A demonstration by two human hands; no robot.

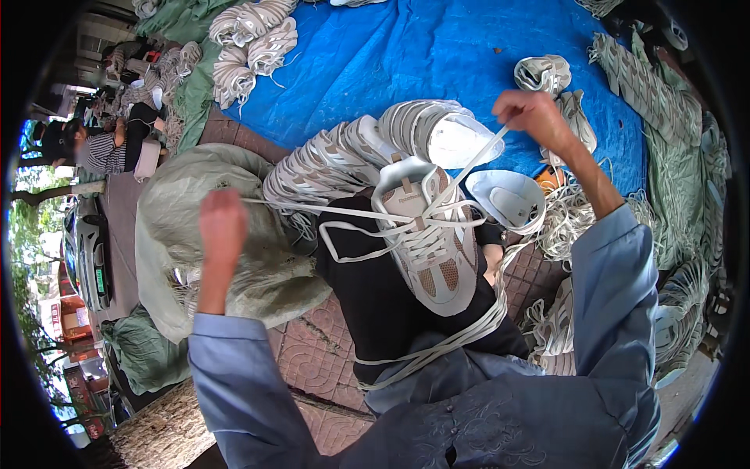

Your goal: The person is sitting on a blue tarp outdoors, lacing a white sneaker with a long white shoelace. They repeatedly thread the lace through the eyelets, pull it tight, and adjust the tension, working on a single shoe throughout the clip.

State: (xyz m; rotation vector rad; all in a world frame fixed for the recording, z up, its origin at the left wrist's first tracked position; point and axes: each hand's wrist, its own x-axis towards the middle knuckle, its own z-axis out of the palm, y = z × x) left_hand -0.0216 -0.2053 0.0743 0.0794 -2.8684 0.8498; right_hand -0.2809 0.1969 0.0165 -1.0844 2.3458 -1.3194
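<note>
A white and tan shoe upper, with no sole visible, lies across my black-clad thigh. A crossed white shoelace runs through its eyelets and stretches tight to both sides, with one loose loop hanging at the left. My left hand, slightly blurred, is closed on the left length of the lace, above a pale sack. Far to the right, over the blue sheet, my right hand pinches the other length. A bundle of loose white laces wraps around my leg.
A curved row of nested shoe uppers lies beyond my lap, beside a bulging pale sack. More uppers rest on a blue sheet. Tangled laces are heaped at the right. People sit in the far left; a parked car stands nearby.
</note>
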